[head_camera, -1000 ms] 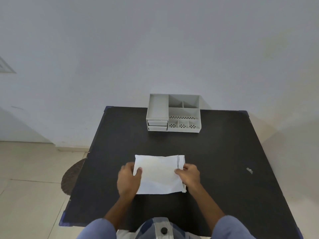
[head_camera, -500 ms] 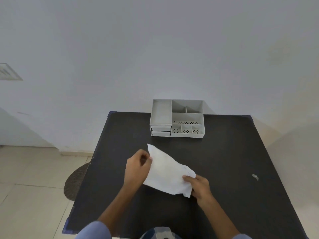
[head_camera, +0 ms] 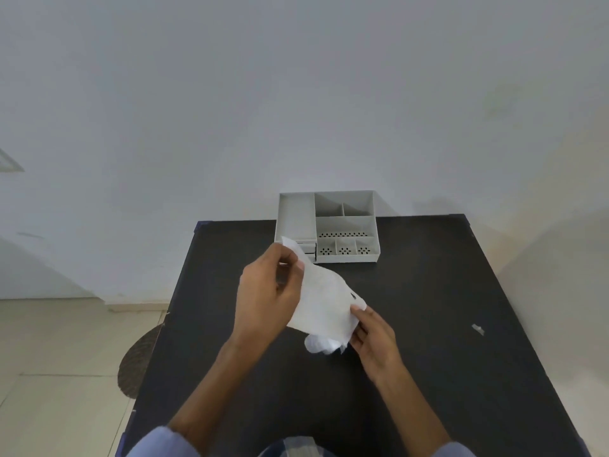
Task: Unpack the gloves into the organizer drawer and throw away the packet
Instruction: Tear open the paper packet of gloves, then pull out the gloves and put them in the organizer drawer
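Observation:
A white paper packet (head_camera: 323, 301) hangs tilted above the black table (head_camera: 428, 324), its far end raised. My left hand (head_camera: 268, 291) pinches that raised upper end. My right hand (head_camera: 374, 338) grips the lower end. Translucent white gloves (head_camera: 318, 345) bulge out of the packet's lower opening, just left of my right fingers. The grey organizer (head_camera: 346, 225) stands at the table's far edge, with open top compartments and small shut drawers (head_camera: 308, 248) at its front left, partly hidden behind the packet's tip.
A small scrap (head_camera: 478, 329) lies on the table to the right. A round brown stool or mat (head_camera: 140, 361) sits on the tiled floor beside the table's left edge. A white wall rises right behind the organizer.
The packet lay flat on the table a second ago. My left hand has lifted its far end up and away, tilting it steeply, and the gloves have started to slide out at the lower end.

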